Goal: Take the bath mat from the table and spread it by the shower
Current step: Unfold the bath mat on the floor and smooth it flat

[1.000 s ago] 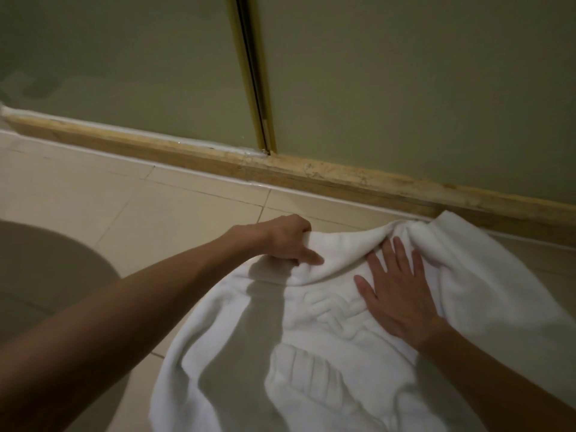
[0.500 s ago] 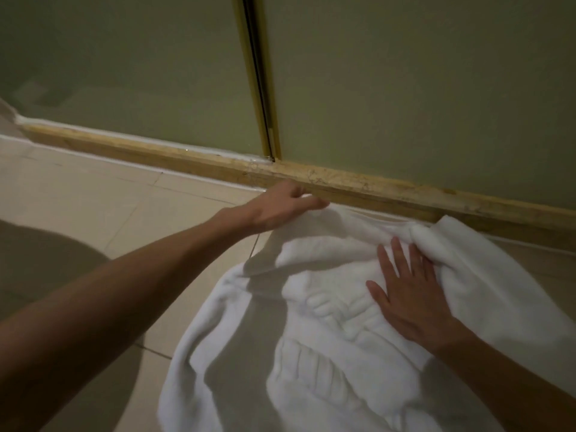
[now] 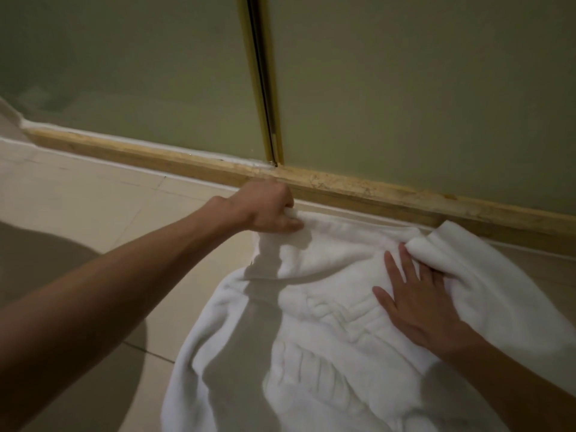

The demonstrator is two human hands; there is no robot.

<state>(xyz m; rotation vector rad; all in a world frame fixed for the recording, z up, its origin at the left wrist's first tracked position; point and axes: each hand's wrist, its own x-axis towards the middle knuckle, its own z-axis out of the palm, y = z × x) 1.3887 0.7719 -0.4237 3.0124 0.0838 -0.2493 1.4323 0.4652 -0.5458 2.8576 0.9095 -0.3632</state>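
Left hand (image 3: 268, 210) grips bath mat (image 3: 327, 353); fold hides right hand (image 3: 414, 310) fingertips.

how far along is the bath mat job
Done: the bath mat is off the table and on the tiled floor beside the shower sill. In hand: the left hand grips its far edge at the sill; the right hand presses it flat. Left: a folded-over flap on the right and wrinkles need smoothing.
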